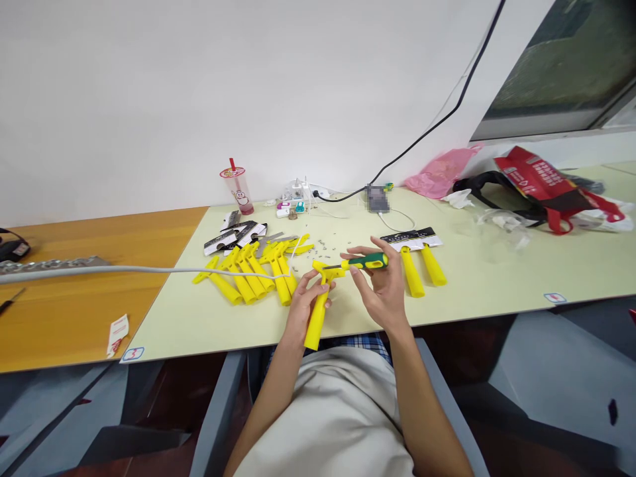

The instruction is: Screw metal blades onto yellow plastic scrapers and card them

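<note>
My left hand (301, 306) is closed around a yellow plastic scraper handle (316, 323), tilted with its wide head away from me. In my right hand (383, 293) is a screwdriver (373, 261) with a green and yellow grip, held nearly level. Its shaft points left and its tip meets the handle's head; whether a screw sits under the tip is too small to tell. Beyond my left hand lies a pile of yellow handles (243, 281). Small screws (322, 249) are scattered behind the held handle. Right of my right hand lie two scrapers (412, 273) with black and white sleeved blades.
Black and white blade sleeves (221, 242) lie behind the pile. A pink cup (241, 192) and a power strip (303, 191) stand by the wall. A white cable (149, 269) crosses above the pile. Far right are a pink bag (440, 173) and a red bag (534, 179).
</note>
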Motion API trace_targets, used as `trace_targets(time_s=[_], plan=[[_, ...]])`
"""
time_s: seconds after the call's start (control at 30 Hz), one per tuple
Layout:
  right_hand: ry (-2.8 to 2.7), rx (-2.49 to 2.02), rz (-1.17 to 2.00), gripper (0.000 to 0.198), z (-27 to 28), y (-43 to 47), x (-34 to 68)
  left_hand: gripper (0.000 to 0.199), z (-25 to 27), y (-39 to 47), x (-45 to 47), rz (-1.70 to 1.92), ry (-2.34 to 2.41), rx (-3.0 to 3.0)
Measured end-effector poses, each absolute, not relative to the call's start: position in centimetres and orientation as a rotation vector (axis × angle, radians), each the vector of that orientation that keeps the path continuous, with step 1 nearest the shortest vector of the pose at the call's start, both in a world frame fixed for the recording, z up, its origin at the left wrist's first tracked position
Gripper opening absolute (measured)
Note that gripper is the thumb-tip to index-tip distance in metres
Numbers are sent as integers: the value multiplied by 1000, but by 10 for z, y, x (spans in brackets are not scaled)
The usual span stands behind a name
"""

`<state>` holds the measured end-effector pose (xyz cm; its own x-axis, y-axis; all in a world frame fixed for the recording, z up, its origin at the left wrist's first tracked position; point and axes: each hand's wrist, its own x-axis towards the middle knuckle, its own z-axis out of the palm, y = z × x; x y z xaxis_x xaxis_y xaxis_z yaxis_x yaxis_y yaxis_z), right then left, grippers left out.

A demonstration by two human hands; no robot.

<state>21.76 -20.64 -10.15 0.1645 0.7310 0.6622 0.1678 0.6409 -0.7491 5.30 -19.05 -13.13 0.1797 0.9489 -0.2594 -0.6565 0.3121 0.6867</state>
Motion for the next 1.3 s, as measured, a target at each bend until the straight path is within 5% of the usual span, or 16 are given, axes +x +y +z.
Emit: trace_targets(time_s=[1.0, 1.3], plan=[[-1122, -739, 348, 35, -79, -213, 228, 66, -133, -192, 53, 1376, 751, 515], [-961, -1132, 400, 43, -134, -173, 239, 59, -128, -199, 47, 1484, 515, 464]])
